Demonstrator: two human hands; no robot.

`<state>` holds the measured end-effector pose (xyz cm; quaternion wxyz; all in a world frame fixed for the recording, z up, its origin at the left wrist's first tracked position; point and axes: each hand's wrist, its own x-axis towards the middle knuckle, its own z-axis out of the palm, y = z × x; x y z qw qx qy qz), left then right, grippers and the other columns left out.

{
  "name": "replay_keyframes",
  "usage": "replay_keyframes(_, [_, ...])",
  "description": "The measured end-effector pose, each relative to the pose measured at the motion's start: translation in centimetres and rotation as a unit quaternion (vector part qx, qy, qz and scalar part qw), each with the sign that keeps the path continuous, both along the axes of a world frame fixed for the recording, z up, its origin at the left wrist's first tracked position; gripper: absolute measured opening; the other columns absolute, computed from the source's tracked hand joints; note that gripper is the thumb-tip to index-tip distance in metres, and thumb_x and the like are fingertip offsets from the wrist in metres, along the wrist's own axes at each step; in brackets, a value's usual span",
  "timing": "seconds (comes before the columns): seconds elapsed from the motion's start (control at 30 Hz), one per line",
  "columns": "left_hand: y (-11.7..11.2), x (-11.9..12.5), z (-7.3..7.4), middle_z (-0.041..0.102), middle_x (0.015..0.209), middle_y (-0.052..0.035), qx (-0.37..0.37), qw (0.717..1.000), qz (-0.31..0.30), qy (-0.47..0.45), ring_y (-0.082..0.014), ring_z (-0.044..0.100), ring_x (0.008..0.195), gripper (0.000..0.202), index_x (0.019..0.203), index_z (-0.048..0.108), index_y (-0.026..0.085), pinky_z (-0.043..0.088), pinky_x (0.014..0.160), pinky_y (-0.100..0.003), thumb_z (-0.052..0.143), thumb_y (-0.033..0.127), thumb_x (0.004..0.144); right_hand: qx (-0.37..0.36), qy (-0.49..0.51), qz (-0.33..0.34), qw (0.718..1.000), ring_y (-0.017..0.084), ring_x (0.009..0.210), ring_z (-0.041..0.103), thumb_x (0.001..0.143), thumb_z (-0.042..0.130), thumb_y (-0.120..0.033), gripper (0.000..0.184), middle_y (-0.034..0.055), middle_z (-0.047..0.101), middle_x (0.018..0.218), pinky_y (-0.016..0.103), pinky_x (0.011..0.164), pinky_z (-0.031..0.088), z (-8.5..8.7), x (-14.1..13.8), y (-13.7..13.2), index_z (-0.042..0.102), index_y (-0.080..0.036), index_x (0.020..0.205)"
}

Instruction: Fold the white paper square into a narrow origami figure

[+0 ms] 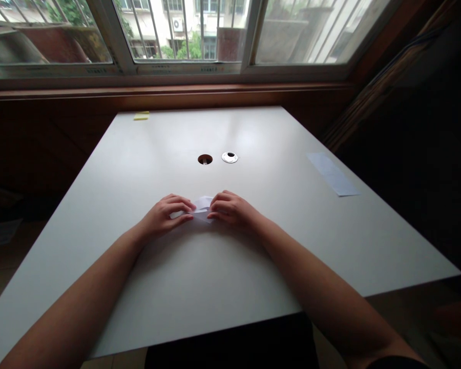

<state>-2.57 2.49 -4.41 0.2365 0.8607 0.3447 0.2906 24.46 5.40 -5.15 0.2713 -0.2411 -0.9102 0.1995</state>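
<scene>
A small folded piece of white paper (203, 203) is held between my two hands, just above or on the middle of the white table. My left hand (169, 213) pinches its left side between thumb and fingers. On the right side, my right hand (230, 207) grips the paper the same way, its fingertips covering that edge. The paper has creased layers that stand slightly apart at the centre. Its outer ends are hidden by my fingers.
The white table (200, 287) has a round hole (205, 159) with a silver ring-shaped cover (229, 157) beside it. A white paper strip (332, 174) lies near the right edge. A yellow sticky-note pad (141, 116) lies at the far left corner. Behind the table is a window (188, 31).
</scene>
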Motion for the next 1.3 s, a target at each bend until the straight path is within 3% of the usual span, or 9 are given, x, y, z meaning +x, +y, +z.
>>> replay_keyframes(0.2, [0.2, -0.1, -0.1, 0.075, 0.102, -0.007, -0.085, 0.995, 0.026, -0.043, -0.0244, 0.065, 0.109, 0.018, 0.082, 0.075, 0.023, 0.049, 0.099, -0.042, 0.064, 0.037, 0.089, -0.042, -0.016, -0.023, 0.999, 0.02, 0.089, 0.056, 0.094, 0.057, -0.04, 0.026, 0.009, 0.067, 0.094, 0.033, 0.084, 0.046, -0.3, -0.1, 0.1, 0.07, -0.02, 0.086])
replay_keyframes(0.4, [0.7, -0.5, -0.6, 0.073, 0.099, -0.0073, -0.12, 0.991, 0.047, -0.019, -0.0246, 0.062, 0.111, 0.022, 0.087, 0.073, 0.023, 0.048, 0.098, -0.041, 0.06, 0.04, 0.091, -0.072, -0.025, -0.042, 0.996, 0.019, 0.089, 0.055, 0.094, 0.059, -0.038, 0.024, 0.0075, 0.065, 0.092, 0.032, 0.084, 0.045, -0.3, -0.2, 0.2, 0.068, -0.018, 0.082])
replay_keyframes(0.53, [0.6, -0.3, -0.8, 0.07, 0.098, -0.0068, -0.062, 0.996, 0.064, 0.013, -0.0234, 0.062, 0.105, 0.024, 0.081, 0.068, 0.021, 0.047, 0.095, -0.039, 0.06, 0.041, 0.091, -0.079, -0.033, -0.063, 0.994, 0.018, 0.087, 0.054, 0.091, 0.063, -0.04, 0.023, 0.007, 0.064, 0.092, 0.031, 0.082, 0.044, -0.1, -0.2, 0.0, 0.068, -0.018, 0.084])
replay_keyframes(0.63, [0.3, -0.1, -0.8, 0.067, 0.103, -0.0071, -0.015, 0.997, 0.073, 0.014, -0.0218, 0.061, 0.101, 0.019, 0.089, 0.065, 0.021, 0.048, 0.093, -0.039, 0.059, 0.038, 0.092, -0.068, -0.032, -0.076, 0.994, 0.018, 0.088, 0.054, 0.088, 0.066, -0.04, 0.021, 0.0076, 0.063, 0.096, 0.031, 0.081, 0.044, 0.0, -0.2, -0.3, 0.068, -0.019, 0.09])
replay_keyframes(0.7, [0.0, 0.0, -0.7, 0.065, 0.111, -0.0089, 0.032, 0.997, 0.072, 0.004, -0.0223, 0.059, 0.105, 0.017, 0.103, 0.063, 0.021, 0.048, 0.096, -0.041, 0.06, 0.034, 0.092, -0.061, -0.025, -0.073, 0.995, 0.018, 0.088, 0.054, 0.089, 0.066, -0.038, 0.02, 0.0077, 0.063, 0.096, 0.031, 0.081, 0.044, 0.0, -0.3, -0.3, 0.068, -0.019, 0.089])
replay_keyframes(0.83, [-0.6, 0.4, -0.3, 0.055, 0.131, -0.012, 0.135, 0.988, 0.073, -0.003, -0.026, 0.053, 0.121, 0.045, 0.13, 0.053, 0.027, 0.045, 0.104, -0.047, 0.067, 0.029, 0.088, -0.089, 0.011, -0.06, 0.994, 0.018, 0.087, 0.054, 0.091, 0.063, -0.037, 0.02, 0.0068, 0.065, 0.09, 0.031, 0.081, 0.044, 0.0, -0.4, -0.1, 0.066, -0.019, 0.082])
replay_keyframes(1.03, [-1.3, 1.0, 0.5, 0.053, 0.137, -0.0056, 0.246, 0.964, 0.082, 0.066, -0.0282, 0.047, 0.13, 0.048, 0.127, 0.058, 0.04, 0.044, 0.108, -0.052, 0.072, 0.025, 0.083, -0.178, 0.078, -0.027, 0.981, 0.017, 0.08, 0.057, 0.091, 0.057, -0.049, 0.033, 0.0052, 0.064, 0.085, 0.029, 0.076, 0.044, 0.5, -0.2, -0.1, 0.065, -0.019, 0.08])
replay_keyframes(1.2, [-1.9, 1.3, 1.1, 0.062, 0.128, -0.0002, 0.256, 0.962, 0.062, 0.072, -0.0247, 0.054, 0.124, 0.041, 0.121, 0.064, 0.042, 0.034, 0.117, -0.054, 0.069, 0.022, 0.087, -0.26, 0.1, -0.001, 0.96, 0.016, 0.077, 0.057, 0.09, 0.057, -0.051, 0.035, 0.0033, 0.064, 0.082, 0.027, 0.072, 0.044, 1.1, -0.3, -0.7, 0.065, -0.018, 0.081])
replay_keyframes(1.3, [-2.0, 1.3, 1.3, 0.067, 0.123, 0.001, 0.222, 0.973, 0.033, 0.061, -0.0232, 0.059, 0.118, 0.04, 0.124, 0.063, 0.042, 0.036, 0.115, -0.052, 0.066, 0.022, 0.089, -0.26, 0.1, -0.013, 0.96, 0.015, 0.076, 0.058, 0.09, 0.058, -0.051, 0.034, 0.0022, 0.063, 0.08, 0.027, 0.072, 0.045, 1.2, -0.5, -0.9, 0.064, -0.018, 0.081])
